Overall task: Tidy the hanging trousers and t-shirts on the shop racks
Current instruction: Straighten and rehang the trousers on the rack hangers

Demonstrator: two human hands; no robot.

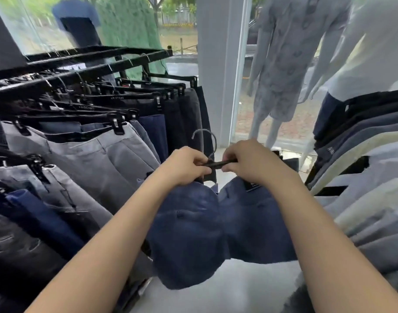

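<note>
One wide-angle camera on the person's head looks forward and down an aisle, close between the trouser rack at left and hanging shirts at right, facing the shop window.

Hanger black plastic, slight sheen, thin grey metal hook; trousers navy woven cloth, matt; rack black metal, semi-gloss; clips glossy black plastic; mannequin smooth matt white; floor smooth, pale, glossy.
</note>
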